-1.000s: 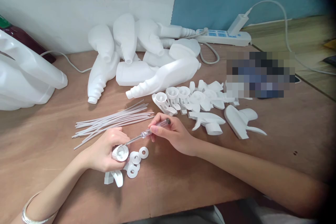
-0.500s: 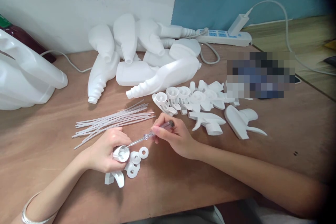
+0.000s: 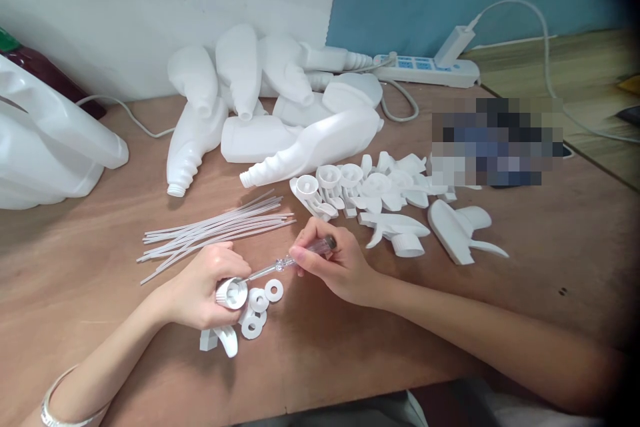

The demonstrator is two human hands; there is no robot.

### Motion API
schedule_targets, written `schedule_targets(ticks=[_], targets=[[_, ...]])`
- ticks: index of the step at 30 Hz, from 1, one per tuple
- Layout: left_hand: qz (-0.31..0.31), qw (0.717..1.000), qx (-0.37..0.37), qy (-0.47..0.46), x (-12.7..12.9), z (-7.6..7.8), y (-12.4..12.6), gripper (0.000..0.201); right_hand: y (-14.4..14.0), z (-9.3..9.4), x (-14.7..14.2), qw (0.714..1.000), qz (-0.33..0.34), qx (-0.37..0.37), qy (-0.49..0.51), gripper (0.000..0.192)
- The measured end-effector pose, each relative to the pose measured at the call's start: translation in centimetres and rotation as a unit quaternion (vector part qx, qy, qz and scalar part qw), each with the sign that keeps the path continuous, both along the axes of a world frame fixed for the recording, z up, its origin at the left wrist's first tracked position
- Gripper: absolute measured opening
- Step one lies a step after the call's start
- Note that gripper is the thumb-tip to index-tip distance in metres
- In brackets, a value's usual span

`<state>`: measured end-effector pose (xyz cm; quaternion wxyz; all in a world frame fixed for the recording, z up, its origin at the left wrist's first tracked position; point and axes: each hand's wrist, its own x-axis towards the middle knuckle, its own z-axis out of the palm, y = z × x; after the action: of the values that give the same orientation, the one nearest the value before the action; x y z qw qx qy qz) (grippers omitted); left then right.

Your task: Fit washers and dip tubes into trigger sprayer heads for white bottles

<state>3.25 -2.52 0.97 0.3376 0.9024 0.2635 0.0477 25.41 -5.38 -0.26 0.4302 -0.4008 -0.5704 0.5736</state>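
My left hand (image 3: 207, 287) is closed around a white trigger spray head (image 3: 231, 294), its round ribbed cap facing up toward me and its trigger sticking out below the fingers. In my right hand (image 3: 335, 263) is a screwdriver (image 3: 283, 263) with a clear handle, gripped between thumb and fingers. Its thin metal shaft points left, and the tip is at the rim of the cap; whether it touches I cannot tell. Beside the left hand lie several flat white ring washers (image 3: 273, 291), some overlapping. Behind it is a bundle of thin white tubes (image 3: 215, 230).
More spray heads (image 3: 377, 183) lie in a cluster beyond my right hand. Several white bottles (image 3: 310, 147) are piled against the wall. A power strip (image 3: 425, 71) with a plugged-in charger stands at the back, and large white jugs (image 3: 50, 140) at the left.
The screwdriver and my right hand have shifted slightly to the right, drawing the tip back toward the cap's rim. My left hand and the spray head stay nearly still.
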Motion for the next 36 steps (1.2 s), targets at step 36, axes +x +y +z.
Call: schedule_targets(ticks=[36], targets=[[0.005,0.999,-0.035,-0.011,-0.3,-0.4,0.1,0.026,0.8,0.1,-0.1,0.982,0.054,-0.152,0.094,0.029]])
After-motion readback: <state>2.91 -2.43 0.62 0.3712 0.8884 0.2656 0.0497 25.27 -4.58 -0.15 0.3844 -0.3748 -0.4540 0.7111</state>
